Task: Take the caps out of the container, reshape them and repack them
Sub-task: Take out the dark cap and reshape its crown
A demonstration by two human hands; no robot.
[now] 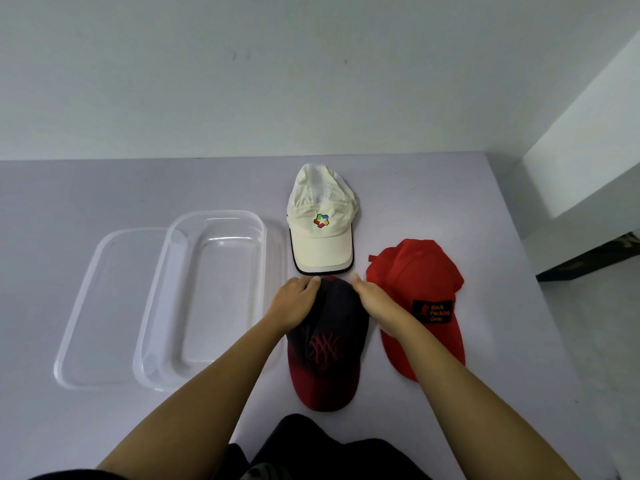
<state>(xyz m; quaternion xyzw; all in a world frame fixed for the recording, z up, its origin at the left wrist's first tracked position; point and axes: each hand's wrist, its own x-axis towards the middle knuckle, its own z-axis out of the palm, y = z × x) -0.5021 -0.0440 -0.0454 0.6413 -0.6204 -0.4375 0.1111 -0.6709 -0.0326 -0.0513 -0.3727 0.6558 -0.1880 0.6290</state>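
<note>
Three caps lie on the pale grey table (104, 188), none of them in the container. The dark cap (327, 344) is at six o'clock of the group: a navy cloth crown fading to a dark red brim, with a red stitched emblem on the front. The cream cap (320, 220) lies at twelve o'clock from it, with mesh-like panels on the crown, a multicoloured logo and a dark-edged brim. The red cap (420, 299) sits at three o'clock, plain cloth with a black patch bearing orange lettering; the forearm hides part of it.

One clear plastic container (207, 296), a rounded rectangle, stands at nine o'clock from the dark cap, with one clear lid (100, 306) lying flat further out at nine o'clock, partly under the container's edge.

Two bare hands work the dark cap. The left hand (294, 303) and right hand (375, 303) both press on the back of its crown, fingers curled over the far edge. How firmly they pinch the cloth is hard to make out, as the fingertips are tucked out of sight. Dark clothing is cut off at the bottom edge
</note>
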